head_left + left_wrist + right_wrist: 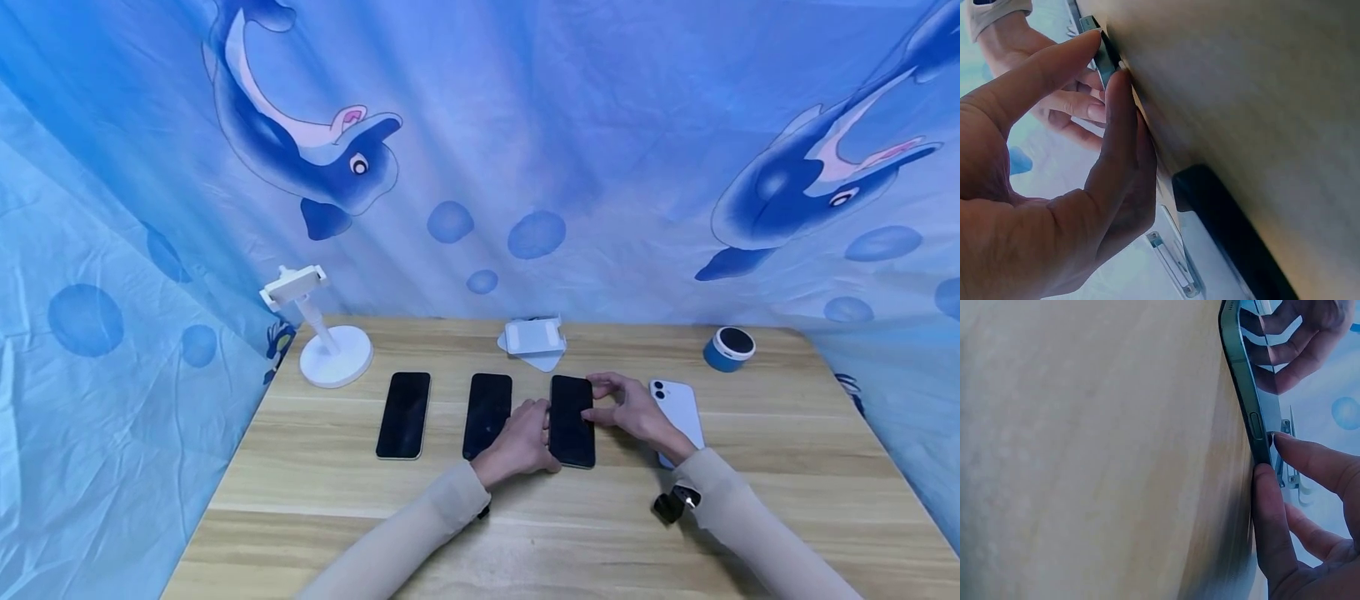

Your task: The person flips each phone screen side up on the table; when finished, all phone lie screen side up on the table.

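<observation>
A smartphone with a dark screen lies face up between the two hands. My left hand holds its left side, and in the left wrist view the thumb and forefinger pinch the phone at its edge. From the other side my right hand grips the right edge, its thumb over the screen. The right wrist view has the right thumb and forefinger pinching the phone's metal side, close over the wood. Partly behind the left hand lies a second dark-screened smartphone.
Another dark-screened phone lies further left. Under the right forearm sits a white phone, camera side up. Along the back stand a white phone stand, a low white holder and a blue cylinder. Blue curtains border the table.
</observation>
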The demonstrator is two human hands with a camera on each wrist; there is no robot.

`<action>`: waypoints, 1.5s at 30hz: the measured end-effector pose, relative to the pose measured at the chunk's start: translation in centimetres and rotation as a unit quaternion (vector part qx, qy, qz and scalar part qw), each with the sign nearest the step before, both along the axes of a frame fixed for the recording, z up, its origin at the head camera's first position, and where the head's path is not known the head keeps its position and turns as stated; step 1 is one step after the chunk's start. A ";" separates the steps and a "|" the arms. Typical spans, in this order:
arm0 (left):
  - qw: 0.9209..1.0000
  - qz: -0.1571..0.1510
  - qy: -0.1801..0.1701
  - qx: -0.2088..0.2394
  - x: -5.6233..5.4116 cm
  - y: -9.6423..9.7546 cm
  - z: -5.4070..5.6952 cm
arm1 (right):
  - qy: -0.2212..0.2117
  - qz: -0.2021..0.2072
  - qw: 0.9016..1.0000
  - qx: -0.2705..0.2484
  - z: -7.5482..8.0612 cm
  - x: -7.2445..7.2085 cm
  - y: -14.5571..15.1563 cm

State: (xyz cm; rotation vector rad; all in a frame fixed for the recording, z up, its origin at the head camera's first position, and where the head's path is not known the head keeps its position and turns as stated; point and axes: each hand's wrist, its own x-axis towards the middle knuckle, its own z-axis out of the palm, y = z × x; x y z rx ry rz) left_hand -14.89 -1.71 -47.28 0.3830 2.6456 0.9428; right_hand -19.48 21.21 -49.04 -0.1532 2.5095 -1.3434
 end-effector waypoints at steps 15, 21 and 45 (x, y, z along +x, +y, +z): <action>1.000 -0.004 0.006 -0.015 0.4 0.8 0.2 | -0.002 0.004 1.000 0.002 0.4 0.2 0.5; 1.000 -0.010 0.021 -0.011 1.0 1.2 0.2 | -0.018 0.004 1.000 -0.017 0.3 0.5 0.7; 0.968 -0.167 0.187 -0.025 2.1 5.6 0.4 | -0.013 0.017 0.996 -0.083 1.7 2.3 5.0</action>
